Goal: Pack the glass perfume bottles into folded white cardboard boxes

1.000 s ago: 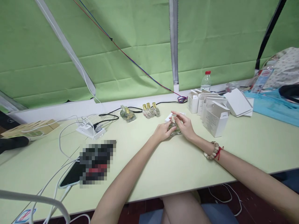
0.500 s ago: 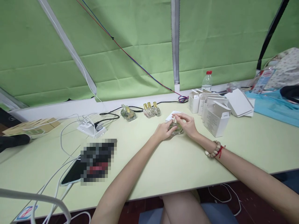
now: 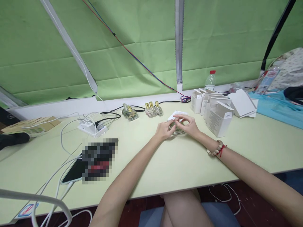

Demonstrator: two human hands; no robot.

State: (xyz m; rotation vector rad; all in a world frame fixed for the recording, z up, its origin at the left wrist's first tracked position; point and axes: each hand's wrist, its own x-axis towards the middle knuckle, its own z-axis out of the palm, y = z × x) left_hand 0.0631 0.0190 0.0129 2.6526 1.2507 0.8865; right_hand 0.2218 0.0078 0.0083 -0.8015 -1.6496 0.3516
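A round clear glass perfume bottle [image 3: 179, 131] stands on the table between my two hands, its top mostly covered by fingers. My left hand [image 3: 164, 130] wraps round the left side of the bottle. From the right, my right hand [image 3: 190, 126] closes thumb and finger at the bottle's neck; what exactly the fingertips pinch there is hidden. Just behind the hands lies a white card [image 3: 177, 114]. Farther back are small gold-capped perfume bottles [image 3: 153, 110] in one group and greenish glass bottles [image 3: 130, 114] in another.
Open white cartons [image 3: 219, 119] stand to the right, beside flat white cardboard pieces [image 3: 242, 104]. A red-capped water bottle [image 3: 210, 82] is behind them. On the left are a power strip [image 3: 92, 127], a tablet-like device [image 3: 74, 170] and loose white cables. Table edge [image 3: 189, 186] runs near my lap.
My right thumb has moved in closer to the bottle's neck and its fingers bend more over the top. My left hand stays on the bottle. The view has shifted slightly.
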